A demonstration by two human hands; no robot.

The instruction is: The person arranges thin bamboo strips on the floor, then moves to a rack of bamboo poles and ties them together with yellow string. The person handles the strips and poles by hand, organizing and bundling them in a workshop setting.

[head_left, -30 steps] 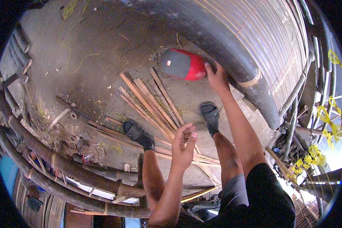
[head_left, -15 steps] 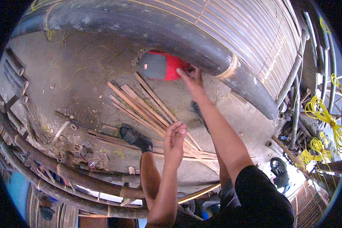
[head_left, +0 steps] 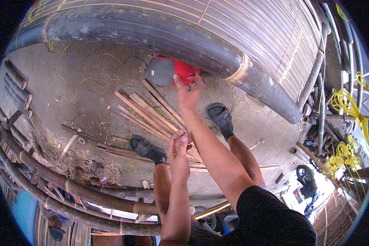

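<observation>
Below the big dark bamboo pole [head_left: 151, 35] lies a rounded red and grey thing that looks like a cap [head_left: 161, 70], with a small pale label on its grey part. My right hand [head_left: 188, 91] reaches over its red part, thumb spread from the half-bent fingers, and I see nothing between them. Whether the fingertips touch the red part I cannot tell. Nearer to me, my left hand [head_left: 178, 146] is raised over the wood strips [head_left: 151, 112], its fingers curled in toward the thumb. Anything inside that hand is hidden.
A slatted bamboo panel [head_left: 250, 28] rises beyond the dark pole. My sandalled feet stand on either side of the strips. Bamboo poles [head_left: 82, 188] run along the lower left, and cut bamboo tubes [head_left: 18, 80] lie at the far left. Yellow cord [head_left: 348, 106] hangs in bundles at the right.
My right hand has moved left, from the red part's right end to over its middle, and its forearm swung left. My left hand has shifted slightly left and down, its fingers more curled.
</observation>
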